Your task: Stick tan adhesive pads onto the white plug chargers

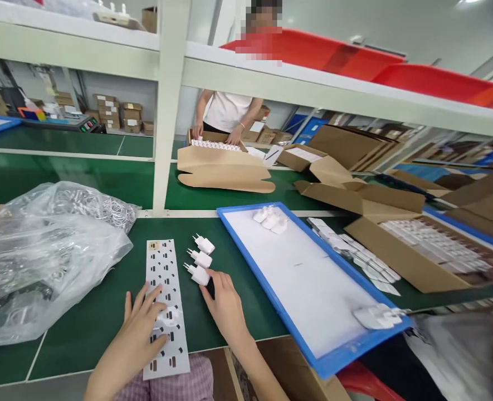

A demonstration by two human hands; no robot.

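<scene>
A white sheet of small dark stickers (171, 278) lies lengthwise before me, its near end reaching over the table edge. My left hand (140, 328) rests on this sheet with its fingers spread. By those fingertips is a small whitish patch, too unclear to name. To the right of the sheet, three white plug chargers (202, 259) lie in a row, pins pointing left. My right hand (223, 303) has its thumb and forefinger around the rear end of the nearest charger (198, 275).
A clear bag of white cables (62, 250) lies at left. The blue-rimmed tray (267, 278) at right holds several chargers. Beyond it stands an open carton (413, 273) of white pieces. Across the bench, a person's hands (235, 133) work at another box. A shelf post (169, 111) rises ahead.
</scene>
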